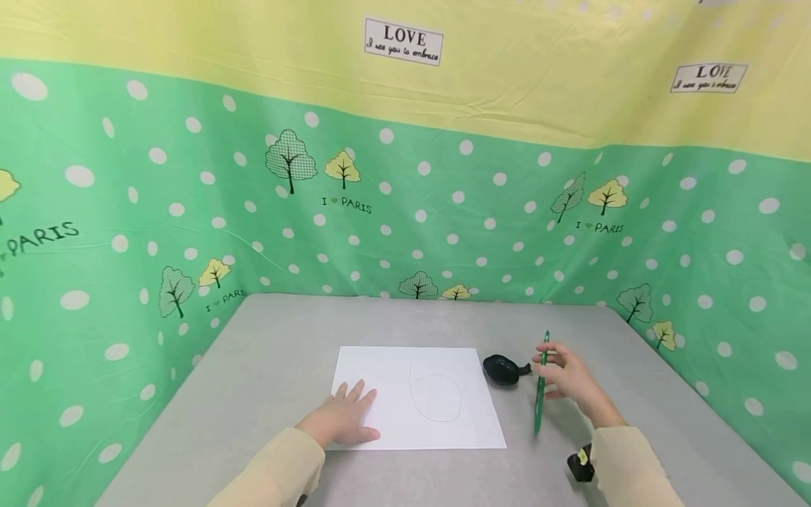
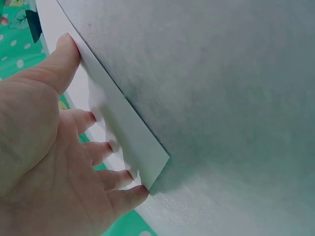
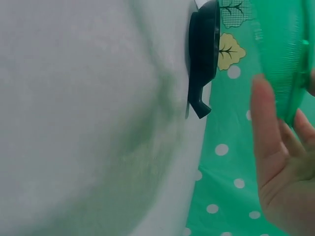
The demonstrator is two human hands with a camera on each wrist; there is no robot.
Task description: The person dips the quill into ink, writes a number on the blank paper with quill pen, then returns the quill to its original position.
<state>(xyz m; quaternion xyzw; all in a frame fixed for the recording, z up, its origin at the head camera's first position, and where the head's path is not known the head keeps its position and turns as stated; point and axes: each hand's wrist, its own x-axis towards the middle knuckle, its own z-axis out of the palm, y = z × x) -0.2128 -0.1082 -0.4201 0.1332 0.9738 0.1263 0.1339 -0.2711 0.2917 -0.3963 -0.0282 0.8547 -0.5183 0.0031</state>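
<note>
On the grey table lies a white sheet of paper (image 1: 393, 362), bearing a thin drawn loop with a tail. My left hand (image 1: 345, 417) rests on its lower left part with fingers spread; the left wrist view shows the hand (image 2: 54, 142) along the sheet's corner. Right of the paper, my right hand (image 1: 570, 377) holds up a thin, translucent green plastic piece (image 1: 540, 401) by its middle, seen nearly edge-on. In the right wrist view this green piece (image 3: 283, 54) shows fine ridges; its exact kind is unclear. Between paper and right hand sits a small black pan-shaped thing (image 1: 503, 370) with a short handle.
A green and yellow patterned cloth (image 1: 443, 190) hangs around the back and sides of the grey table (image 1: 279, 324). Beside the right sleeve is a small black block (image 1: 579, 465) with a yellow mark. The green piece casts a green-tinted shadow on the table.
</note>
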